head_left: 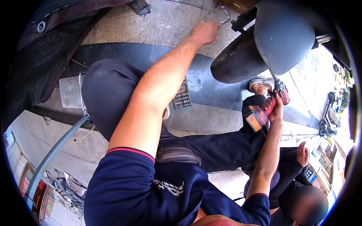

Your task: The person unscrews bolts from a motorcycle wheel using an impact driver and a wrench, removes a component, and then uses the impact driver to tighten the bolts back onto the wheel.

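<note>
My left hand [205,33] is stretched forward and closed around a thin bent metal tool [226,16], its curved end beside the wheel's axle area. What exact kind of tool it is cannot be made out. In my right hand [277,111] is a red cordless impact driver [279,94], with its battery toward me. The driver's long nose points up to the lower edge of a grey fender [284,37]. Under that fender sits a black tire [237,60]. Where the nose meets the wheel is hidden by the fender.
A green case of sockets [182,97] lies on the ground beyond my knees. Close on my right is another person, one hand [302,153] raised. A dark cover [49,56] hangs at the left, above a grey curved bar [56,150]. A scooter [329,116] stands far right.
</note>
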